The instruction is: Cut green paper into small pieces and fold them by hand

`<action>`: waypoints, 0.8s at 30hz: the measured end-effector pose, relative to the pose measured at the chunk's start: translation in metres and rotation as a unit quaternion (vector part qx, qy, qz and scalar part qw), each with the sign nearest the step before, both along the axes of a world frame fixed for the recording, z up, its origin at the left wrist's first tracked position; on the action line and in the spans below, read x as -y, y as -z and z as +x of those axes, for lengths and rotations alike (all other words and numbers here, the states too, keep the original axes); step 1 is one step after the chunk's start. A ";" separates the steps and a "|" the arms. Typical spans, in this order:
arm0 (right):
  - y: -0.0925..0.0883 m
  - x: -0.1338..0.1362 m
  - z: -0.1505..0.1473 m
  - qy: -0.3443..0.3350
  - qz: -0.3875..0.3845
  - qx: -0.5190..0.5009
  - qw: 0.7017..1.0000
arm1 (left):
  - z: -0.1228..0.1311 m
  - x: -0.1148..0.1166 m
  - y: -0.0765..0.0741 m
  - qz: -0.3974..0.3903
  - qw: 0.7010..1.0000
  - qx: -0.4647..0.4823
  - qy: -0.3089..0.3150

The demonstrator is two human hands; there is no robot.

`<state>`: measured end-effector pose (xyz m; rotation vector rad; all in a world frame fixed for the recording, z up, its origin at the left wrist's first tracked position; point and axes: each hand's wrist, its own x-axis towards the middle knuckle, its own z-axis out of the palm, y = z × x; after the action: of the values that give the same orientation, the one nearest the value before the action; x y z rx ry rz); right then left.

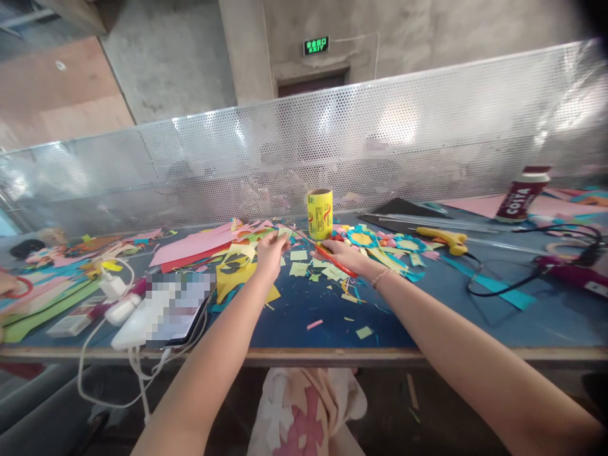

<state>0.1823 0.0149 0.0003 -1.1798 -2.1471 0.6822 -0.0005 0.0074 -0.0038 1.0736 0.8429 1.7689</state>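
Observation:
My left hand (272, 253) pinches a small piece of pale green paper (285, 232) over the blue tabletop. In my right hand (346, 258) is a pair of scissors with red handles (336, 259), its blades angled left toward that paper. Pale green paper squares (299, 268) and tiny offcuts lie on the table between my hands. Just beyond them stands a yellow cardboard tube (320, 214). Blue and yellow paper flowers (361, 237) are heaped beside my right hand. A yellow paper sheet with cut-outs (234, 278) lies near my left wrist.
A phone (190, 316) with white cables lies left. Pink sheets (190, 246) are stacked behind it. Rightward are a yellow glue gun (444, 239) with a black cord and a dark red bottle (522, 195). A perforated metal screen (213, 164) borders the back. Another person's hand (6, 285) shows far left.

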 end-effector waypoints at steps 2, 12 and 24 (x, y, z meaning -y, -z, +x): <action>0.002 -0.003 0.001 -0.016 -0.005 -0.005 1.000 | 0.000 -0.001 0.001 0.000 1.000 -0.006 -0.009; 0.002 0.000 0.000 -0.039 -0.044 -0.006 0.998 | -0.001 -0.002 0.002 0.019 0.996 -0.072 -0.049; 0.001 0.003 -0.001 -0.052 -0.061 -0.018 0.997 | -0.002 -0.003 0.003 0.008 0.994 -0.095 -0.056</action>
<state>0.1812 0.0124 -0.0011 -1.1157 -2.1747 0.8853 -0.0026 0.0103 -0.0073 1.2408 1.0224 1.7875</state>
